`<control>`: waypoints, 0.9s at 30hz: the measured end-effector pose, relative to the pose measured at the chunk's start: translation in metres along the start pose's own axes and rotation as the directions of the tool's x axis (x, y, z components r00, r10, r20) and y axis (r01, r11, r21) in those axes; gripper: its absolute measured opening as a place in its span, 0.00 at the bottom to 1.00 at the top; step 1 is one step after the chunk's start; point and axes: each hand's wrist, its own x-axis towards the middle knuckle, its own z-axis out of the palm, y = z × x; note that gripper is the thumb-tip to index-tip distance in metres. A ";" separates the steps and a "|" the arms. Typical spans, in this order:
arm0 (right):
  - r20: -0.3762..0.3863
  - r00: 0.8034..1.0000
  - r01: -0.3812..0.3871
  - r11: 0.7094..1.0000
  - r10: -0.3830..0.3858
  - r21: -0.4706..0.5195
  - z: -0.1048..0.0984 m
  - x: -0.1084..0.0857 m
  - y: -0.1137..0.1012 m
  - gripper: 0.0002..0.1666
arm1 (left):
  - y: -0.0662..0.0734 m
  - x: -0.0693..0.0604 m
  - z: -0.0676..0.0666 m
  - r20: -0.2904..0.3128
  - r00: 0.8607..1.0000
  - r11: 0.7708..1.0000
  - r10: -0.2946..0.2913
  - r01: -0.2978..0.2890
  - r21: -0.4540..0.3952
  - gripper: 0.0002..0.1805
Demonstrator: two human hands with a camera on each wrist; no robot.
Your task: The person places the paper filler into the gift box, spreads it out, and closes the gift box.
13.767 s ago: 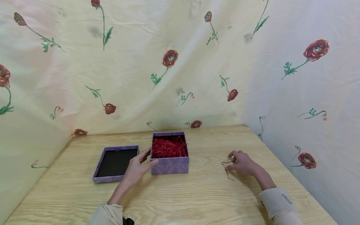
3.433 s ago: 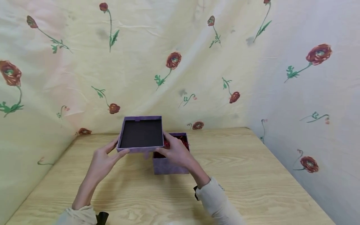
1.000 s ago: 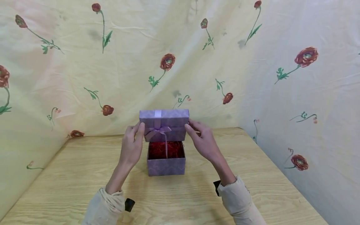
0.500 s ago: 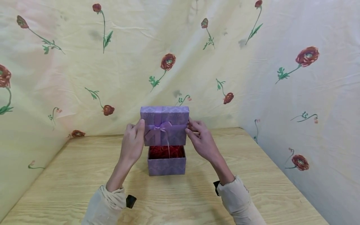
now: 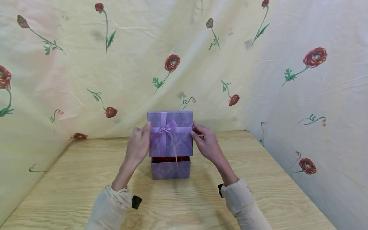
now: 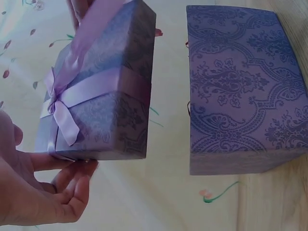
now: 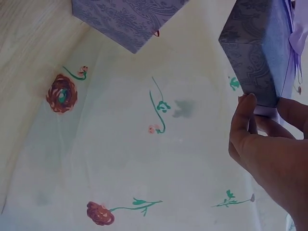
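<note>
A purple patterned gift box lid with a lilac ribbon bow hangs in the air above the box base. My left hand grips the lid's left side, and my right hand pinches its right side. Seen from the left wrist, a gap separates the lid from the base. Just a strip of red shredded paper shows inside the base; the lid hides the rest. One ribbon tail dangles in front of the base. In the right wrist view, my fingers hold the lid at its edge.
The box base stands on a light wood-grain table. Behind and at both sides of the table hangs a pale cloth printed with red flowers.
Over the last second the lid tips so its ribboned top faces me more, and it lowers, covering more of the red paper. Earlier, the lid lay on the table left of the base.
</note>
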 end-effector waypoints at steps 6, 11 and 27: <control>0.047 0.998 -0.046 0.998 0.048 -0.036 -0.001 0.005 0.010 0.26 | -0.007 0.006 0.004 0.015 1.000 0.999 -0.010 0.009 0.030 0.37; 0.089 0.990 -0.110 0.993 0.113 -0.037 -0.003 0.009 0.014 0.26 | -0.015 0.008 0.007 0.034 0.999 0.999 0.009 -0.011 0.041 0.26; 0.169 0.952 -0.261 0.965 0.256 0.011 0.001 0.017 0.025 0.25 | -0.040 0.016 0.016 0.025 1.000 1.000 -0.015 0.015 0.011 0.20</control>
